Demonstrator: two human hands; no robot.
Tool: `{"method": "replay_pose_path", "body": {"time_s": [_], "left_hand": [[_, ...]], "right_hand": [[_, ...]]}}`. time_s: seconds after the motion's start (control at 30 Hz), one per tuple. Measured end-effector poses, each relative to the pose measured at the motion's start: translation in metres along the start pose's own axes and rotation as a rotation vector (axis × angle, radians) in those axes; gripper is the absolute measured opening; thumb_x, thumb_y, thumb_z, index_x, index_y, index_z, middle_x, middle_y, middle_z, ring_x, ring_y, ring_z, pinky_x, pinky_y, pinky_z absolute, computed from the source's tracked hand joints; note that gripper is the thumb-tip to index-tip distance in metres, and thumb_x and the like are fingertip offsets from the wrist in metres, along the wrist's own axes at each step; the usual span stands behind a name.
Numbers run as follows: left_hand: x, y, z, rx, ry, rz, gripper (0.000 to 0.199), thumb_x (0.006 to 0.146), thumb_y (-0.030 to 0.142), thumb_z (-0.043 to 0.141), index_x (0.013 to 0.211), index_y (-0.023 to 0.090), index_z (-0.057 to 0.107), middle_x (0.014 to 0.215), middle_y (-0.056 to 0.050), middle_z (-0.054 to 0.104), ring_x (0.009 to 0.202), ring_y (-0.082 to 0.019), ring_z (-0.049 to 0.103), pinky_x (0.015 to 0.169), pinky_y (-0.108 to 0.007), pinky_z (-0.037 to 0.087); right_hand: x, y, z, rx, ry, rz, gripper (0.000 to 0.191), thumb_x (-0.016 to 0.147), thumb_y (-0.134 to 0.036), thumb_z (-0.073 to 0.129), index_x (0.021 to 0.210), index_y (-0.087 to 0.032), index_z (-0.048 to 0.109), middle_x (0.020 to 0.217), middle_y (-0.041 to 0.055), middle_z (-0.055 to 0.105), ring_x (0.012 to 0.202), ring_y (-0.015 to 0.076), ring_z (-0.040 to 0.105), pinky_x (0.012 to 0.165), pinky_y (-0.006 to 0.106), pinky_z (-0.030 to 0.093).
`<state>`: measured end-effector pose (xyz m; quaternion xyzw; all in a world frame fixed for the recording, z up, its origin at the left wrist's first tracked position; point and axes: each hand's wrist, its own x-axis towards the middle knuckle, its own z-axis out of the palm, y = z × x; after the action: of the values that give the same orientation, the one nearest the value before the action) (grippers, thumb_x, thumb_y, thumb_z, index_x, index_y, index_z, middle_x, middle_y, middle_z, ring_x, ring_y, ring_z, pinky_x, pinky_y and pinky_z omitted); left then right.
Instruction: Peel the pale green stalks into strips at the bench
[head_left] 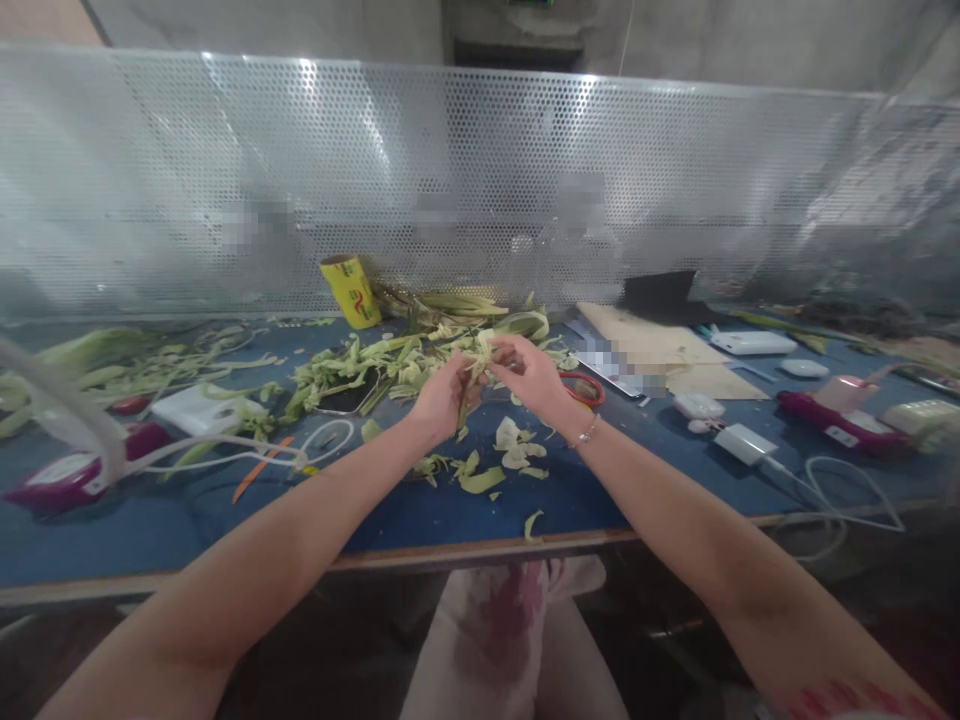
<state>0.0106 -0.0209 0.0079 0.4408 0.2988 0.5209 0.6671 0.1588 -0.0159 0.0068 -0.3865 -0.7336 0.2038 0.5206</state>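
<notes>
My left hand (442,395) is closed on a bunch of pale green husk strips (482,352), which look like corn husk folded into a flower-like shape. The right hand (531,378) pinches the same bunch from the other side, thumb and fingertips together. Behind them lies a heap of green husk strips (337,375), with a dark phone (349,395) partly under it. Torn pale scraps (516,443) and a curled green piece (482,481) lie on the blue tabletop (450,520) just in front of my hands.
A yellow roll (351,291) stands before the perforated metal screen (465,180). To the left are a purple power strip (56,482), a white box (206,408) and cables. Brown paper (649,335), red-handled scissors (585,388), a white charger (745,444) and another purple strip (840,422) lie right.
</notes>
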Motion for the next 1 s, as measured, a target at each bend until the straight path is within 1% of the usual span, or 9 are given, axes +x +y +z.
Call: {"method": "replay_pose_path", "body": {"time_s": [0.07,0.17,0.3,0.37,0.53,0.73,0.83,0.93,1.0], "left_hand": [[0.0,-0.001,-0.001,0.019,-0.008,0.003,0.04,0.081,0.053,0.046,0.072,0.015,0.053,0.057,0.001,0.051,0.04,-0.006,0.036,0.041,-0.02,0.03],[0.001,-0.001,-0.002,0.101,0.003,0.047,0.044,0.078,0.057,0.048,0.066,0.015,0.048,0.051,0.004,0.043,0.036,-0.003,0.028,0.037,-0.019,0.023],[0.001,-0.002,-0.003,0.239,0.065,0.1,0.043,0.076,0.05,0.056,0.06,0.019,0.032,0.044,0.009,0.024,0.034,-0.002,0.018,0.036,-0.016,0.013],[0.002,-0.002,-0.004,0.26,0.092,0.102,0.042,0.077,0.05,0.055,0.063,0.02,0.029,0.044,0.01,0.02,0.034,-0.002,0.016,0.036,-0.015,0.011],[0.001,-0.003,-0.003,0.255,0.122,0.071,0.042,0.079,0.053,0.05,0.064,0.021,0.027,0.041,0.011,0.02,0.032,-0.002,0.015,0.035,-0.015,0.011],[-0.002,-0.003,0.003,0.221,0.114,0.032,0.041,0.081,0.055,0.044,0.064,0.02,0.032,0.038,0.011,0.022,0.029,-0.002,0.015,0.033,-0.016,0.012],[-0.001,-0.004,0.001,0.216,0.066,0.001,0.042,0.081,0.056,0.044,0.063,0.02,0.033,0.038,0.011,0.022,0.029,-0.002,0.014,0.033,-0.016,0.012],[0.001,-0.004,-0.003,0.249,-0.005,0.005,0.044,0.08,0.056,0.046,0.06,0.019,0.035,0.039,0.01,0.022,0.03,-0.002,0.016,0.033,-0.016,0.012],[0.001,-0.005,-0.005,0.278,-0.035,0.01,0.045,0.077,0.057,0.049,0.058,0.019,0.034,0.039,0.01,0.021,0.031,-0.002,0.016,0.034,-0.016,0.011]], "right_hand": [[0.0,0.0,0.0,-0.021,-0.003,-0.006,0.027,0.076,-0.022,0.057,0.103,-0.019,0.057,0.084,0.0057,0.065,0.078,0.0184,0.062,0.072,0.034,0.052],[0.0,-0.001,-0.001,-0.062,-0.018,-0.041,0.027,0.075,-0.018,0.056,0.102,-0.019,0.058,0.085,0.0056,0.066,0.08,0.0184,0.063,0.076,0.035,0.051],[0.001,-0.002,-0.001,-0.075,-0.089,-0.073,0.027,0.076,-0.015,0.055,0.103,-0.018,0.059,0.088,0.0064,0.068,0.084,0.018,0.065,0.079,0.034,0.052],[0.002,-0.001,-0.001,-0.041,-0.127,-0.061,0.027,0.076,-0.015,0.055,0.103,-0.018,0.059,0.091,0.0064,0.069,0.086,0.0174,0.065,0.08,0.033,0.052],[0.004,-0.001,-0.005,0.081,-0.207,-0.003,0.024,0.076,-0.016,0.057,0.1,-0.017,0.06,0.094,0.0069,0.069,0.088,0.0168,0.065,0.08,0.034,0.053],[0.005,-0.003,-0.017,0.182,-0.305,0.035,0.022,0.075,-0.022,0.059,0.097,-0.02,0.061,0.095,0.0046,0.068,0.08,0.0151,0.064,0.068,0.031,0.054],[0.004,-0.003,-0.019,0.24,-0.347,0.036,0.026,0.073,-0.025,0.062,0.099,-0.02,0.059,0.095,0.0035,0.066,0.071,0.0111,0.06,0.065,0.028,0.052],[0.003,0.0,-0.015,0.355,-0.323,0.096,0.029,0.071,-0.032,0.067,0.093,-0.02,0.054,0.088,0.0008,0.062,0.06,0.008,0.055,0.059,0.026,0.05],[0.002,0.005,-0.008,0.453,-0.263,0.171,0.028,0.072,-0.041,0.065,0.082,-0.02,0.05,0.074,-0.0034,0.055,0.057,0.0074,0.052,0.056,0.025,0.048]]}}
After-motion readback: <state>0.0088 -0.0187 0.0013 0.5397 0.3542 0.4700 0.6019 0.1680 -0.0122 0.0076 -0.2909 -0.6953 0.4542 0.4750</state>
